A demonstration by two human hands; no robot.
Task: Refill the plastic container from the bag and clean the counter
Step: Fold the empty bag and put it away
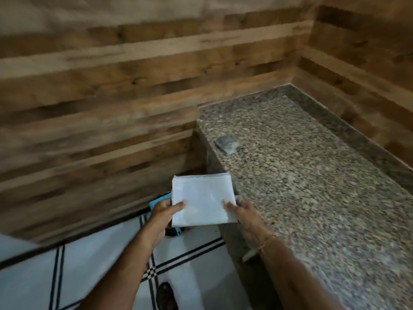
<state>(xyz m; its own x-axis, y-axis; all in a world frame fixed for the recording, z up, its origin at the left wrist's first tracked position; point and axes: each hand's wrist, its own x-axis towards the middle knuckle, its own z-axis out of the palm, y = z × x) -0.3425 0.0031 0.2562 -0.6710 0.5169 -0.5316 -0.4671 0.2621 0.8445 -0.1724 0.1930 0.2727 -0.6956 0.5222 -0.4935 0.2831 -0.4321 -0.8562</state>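
Note:
A folded white cloth (pixel 202 199) is held flat in the air just left of the counter's near corner. My left hand (pixel 164 211) grips its left edge, thumb on top. My right hand (pixel 242 209) grips its right edge, thumb on top as well. The speckled granite counter (pixel 301 180) stretches away on the right. A small folded clear plastic bag (pixel 228 143) lies flat on the counter near its left edge, apart from both hands. No plastic container is in view.
A wood-plank wall (pixel 111 97) runs behind and to the left, with another wall past the counter's raised back rim (pixel 348 128). A turquoise object (pixel 156 203) sits on the floor under the cloth. White tiles with black lines (pixel 89 265) cover the floor; my foot (pixel 166 296) shows below.

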